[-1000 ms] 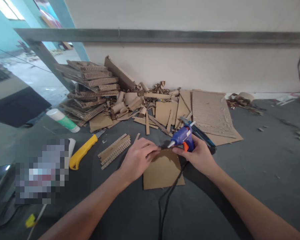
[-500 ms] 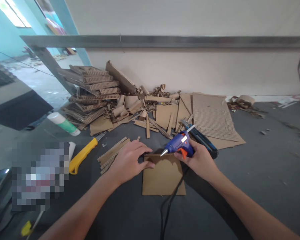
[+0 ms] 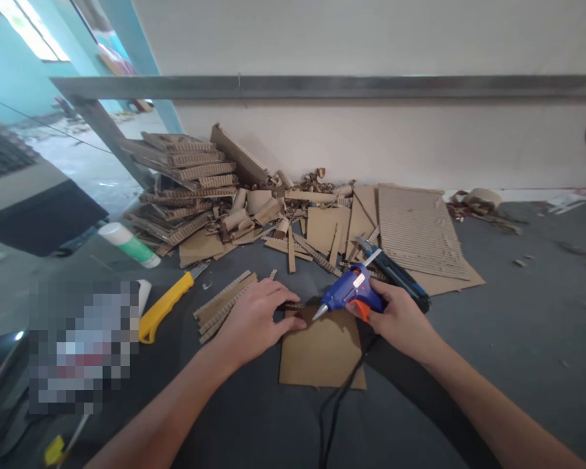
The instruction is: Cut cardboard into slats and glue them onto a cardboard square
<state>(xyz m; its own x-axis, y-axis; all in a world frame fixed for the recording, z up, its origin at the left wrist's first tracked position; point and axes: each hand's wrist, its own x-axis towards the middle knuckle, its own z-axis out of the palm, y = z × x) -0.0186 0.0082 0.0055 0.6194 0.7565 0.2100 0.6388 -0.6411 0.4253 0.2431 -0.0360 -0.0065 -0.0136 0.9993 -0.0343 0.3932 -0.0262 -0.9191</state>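
A flat square of brown cardboard [image 3: 322, 358] lies on the dark table in front of me. My left hand [image 3: 258, 319] grips its far left edge, thumb on top and fingers curled beyond the edge. A short corrugated edge shows by those fingertips. My right hand [image 3: 400, 319] is wrapped round the handle of a blue glue gun [image 3: 344, 290], a finger by its orange trigger. The metal nozzle points left and down over the square's far part; whether it touches is unclear. A white glue stick [image 3: 372, 258] protrudes from the gun's back.
Corrugated strips [image 3: 224, 303] lie left of my left hand, beside a yellow-handled knife [image 3: 166, 306]. A blue cutter [image 3: 400, 277] is behind my right hand. Stacked cardboard pieces [image 3: 200, 169], scraps and a corrugated sheet [image 3: 417, 231] line the wall. The gun's black cord [image 3: 339, 404] crosses the square.
The glue gun's nozzle has shifted slightly toward me, from the square's far edge to over its surface. My left hand stays at the edge. The whole view has shifted a little.
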